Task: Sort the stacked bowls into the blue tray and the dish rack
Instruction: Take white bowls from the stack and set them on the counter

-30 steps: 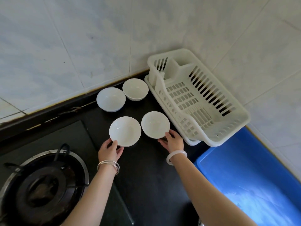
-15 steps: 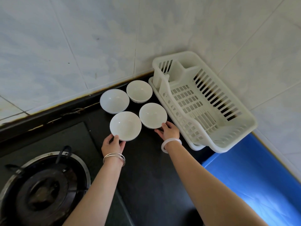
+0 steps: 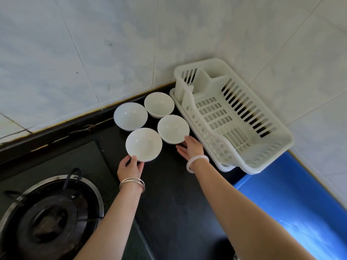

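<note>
You are reaching both hands out to the white bowls on the black counter (image 3: 169, 194). Four bowls are sitting close together near the wall, all open side up. Your left hand (image 3: 130, 167) is pinching the rim of the near left bowl (image 3: 143, 144), with the thumb on top of the edge and the fingers tucked under it, so it is holding that bowl. Your right hand (image 3: 191, 148) is lying mostly open and flat, with its fingertips touching the edge of the near right bowl (image 3: 173, 129); I cannot tell if it is really holding it. The two far bowls, the back left bowl (image 3: 130, 116) and the back right bowl (image 3: 159, 104), are sitting untouched. The white dish rack (image 3: 272, 147) is waiting just beside the bowls on the right, with nothing in it, so a bowl needs only a short trip. The blue tray (image 3: 300, 212) is lying past the rack, closer to you, and it is looking bare too. No bowl is sorted yet, I think.
</note>
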Motion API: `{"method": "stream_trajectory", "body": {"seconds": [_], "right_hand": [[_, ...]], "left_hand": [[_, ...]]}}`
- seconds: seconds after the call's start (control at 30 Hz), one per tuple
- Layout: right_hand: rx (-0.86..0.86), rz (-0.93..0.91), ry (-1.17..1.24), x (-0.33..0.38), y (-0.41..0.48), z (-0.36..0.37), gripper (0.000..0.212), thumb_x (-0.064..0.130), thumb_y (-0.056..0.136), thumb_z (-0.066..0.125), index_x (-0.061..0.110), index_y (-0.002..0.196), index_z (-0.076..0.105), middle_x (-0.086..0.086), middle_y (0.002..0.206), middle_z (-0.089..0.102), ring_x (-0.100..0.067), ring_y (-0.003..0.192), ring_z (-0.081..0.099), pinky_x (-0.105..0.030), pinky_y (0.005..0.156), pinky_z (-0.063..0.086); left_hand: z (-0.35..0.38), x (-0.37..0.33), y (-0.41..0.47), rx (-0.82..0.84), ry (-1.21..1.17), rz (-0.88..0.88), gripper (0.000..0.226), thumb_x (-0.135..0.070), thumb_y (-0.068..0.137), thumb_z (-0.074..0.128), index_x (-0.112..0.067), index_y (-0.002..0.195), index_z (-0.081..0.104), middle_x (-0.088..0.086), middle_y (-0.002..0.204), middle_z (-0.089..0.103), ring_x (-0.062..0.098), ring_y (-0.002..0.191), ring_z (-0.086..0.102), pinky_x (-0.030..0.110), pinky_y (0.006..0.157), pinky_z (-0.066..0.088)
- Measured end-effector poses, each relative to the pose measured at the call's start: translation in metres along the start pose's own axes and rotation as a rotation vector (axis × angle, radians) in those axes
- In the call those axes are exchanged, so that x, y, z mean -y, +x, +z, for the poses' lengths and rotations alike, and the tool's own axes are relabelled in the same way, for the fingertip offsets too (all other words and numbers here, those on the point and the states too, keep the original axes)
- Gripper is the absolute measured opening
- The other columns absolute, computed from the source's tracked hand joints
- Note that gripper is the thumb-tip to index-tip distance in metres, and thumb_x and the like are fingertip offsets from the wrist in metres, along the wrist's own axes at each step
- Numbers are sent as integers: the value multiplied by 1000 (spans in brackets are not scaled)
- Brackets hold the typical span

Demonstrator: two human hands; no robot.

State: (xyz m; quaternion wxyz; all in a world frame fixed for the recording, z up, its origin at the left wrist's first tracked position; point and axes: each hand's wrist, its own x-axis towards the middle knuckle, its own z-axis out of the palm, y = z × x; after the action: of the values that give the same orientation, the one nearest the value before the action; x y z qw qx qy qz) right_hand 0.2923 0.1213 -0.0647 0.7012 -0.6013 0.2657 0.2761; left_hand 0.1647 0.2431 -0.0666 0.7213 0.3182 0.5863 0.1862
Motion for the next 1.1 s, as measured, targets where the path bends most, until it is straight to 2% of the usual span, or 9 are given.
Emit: {"method": "stream_trajectory", "body": {"seconds": [0.17, 0.3, 0.47, 0.6, 0.73, 0.8, 0.9, 0.97, 1.1], "right_hand": [[124, 6, -189, 1, -17, -16, 47, 29, 95, 50, 20, 140, 38, -8, 140, 49, -29, 114, 58, -36, 89, 49], [83, -133, -346, -4, -43, -43, 36, 26, 98, 44, 20, 133, 47, -4, 129, 56, -21, 103, 61, -33, 85, 51], [-8, -320, -539, -16, -101, -110, 22, 28, 96, 44, 25, 110, 60, 2, 106, 66, -10, 85, 66, -22, 69, 51], [-136, -427, -659, -37, -150, -187, 17, 22, 94, 48, 26, 97, 64, 2, 97, 67, -13, 79, 66, -29, 78, 53], [-352, -366, -848, -65, -187, -261, 20, 23, 93, 46, 27, 100, 65, 1, 97, 68, -21, 88, 64, -27, 66, 46], [-446, -347, -952, -79, -200, -290, 20, 21, 91, 50, 24, 104, 65, -2, 102, 69, -22, 90, 62, -27, 69, 44], [-490, -286, -1065, -96, -214, -316, 26, 22, 86, 59, 15, 111, 61, -8, 109, 64, -28, 97, 59, -29, 78, 41], [-489, -231, -1094, -105, -220, -324, 30, 24, 84, 61, 14, 112, 58, -8, 109, 62, -28, 99, 57, -27, 73, 37], [-526, -169, -1075, -110, -223, -325, 21, 20, 82, 62, 12, 99, 54, -10, 99, 64, -27, 82, 52, -28, 63, 31]], "left_hand": [[-8, 6, -8, 147, 95, 27, 36, -10, 89, 53, -10, 125, 54, 9, 114, 60, 25, 108, 60, 30, 82, 50], [-21, 22, -28, 232, 141, 30, 44, -7, 90, 53, -3, 133, 44, 12, 116, 55, 27, 111, 57, 32, 90, 47], [-37, 55, -67, 465, 388, 26, 38, -7, 91, 53, -2, 129, 50, 12, 109, 58, 24, 103, 59, 32, 92, 47], [-49, 93, -103, 670, 637, -7, 36, -8, 91, 53, -3, 126, 53, 15, 114, 59, 24, 102, 60, 32, 92, 47], [-59, 132, -140, 825, 891, 58, 36, -11, 90, 55, -7, 126, 55, 14, 118, 61, 20, 97, 62, 26, 87, 48], [-62, 148, -156, 898, 985, 94, 36, -14, 90, 56, -9, 126, 55, 14, 120, 62, 18, 96, 62, 26, 85, 49], [-63, 166, -175, 975, 1141, 166, 39, -19, 88, 58, -14, 127, 55, 9, 126, 61, 19, 107, 61, 32, 97, 48], [-63, 175, -186, 991, 1231, 198, 43, -20, 87, 59, -17, 130, 52, 5, 128, 60, 19, 114, 58, 39, 103, 44], [-62, 190, -200, 986, 1193, 119, 39, -15, 89, 55, -14, 128, 53, 0, 105, 66, 20, 100, 63, 33, 92, 51]]}}
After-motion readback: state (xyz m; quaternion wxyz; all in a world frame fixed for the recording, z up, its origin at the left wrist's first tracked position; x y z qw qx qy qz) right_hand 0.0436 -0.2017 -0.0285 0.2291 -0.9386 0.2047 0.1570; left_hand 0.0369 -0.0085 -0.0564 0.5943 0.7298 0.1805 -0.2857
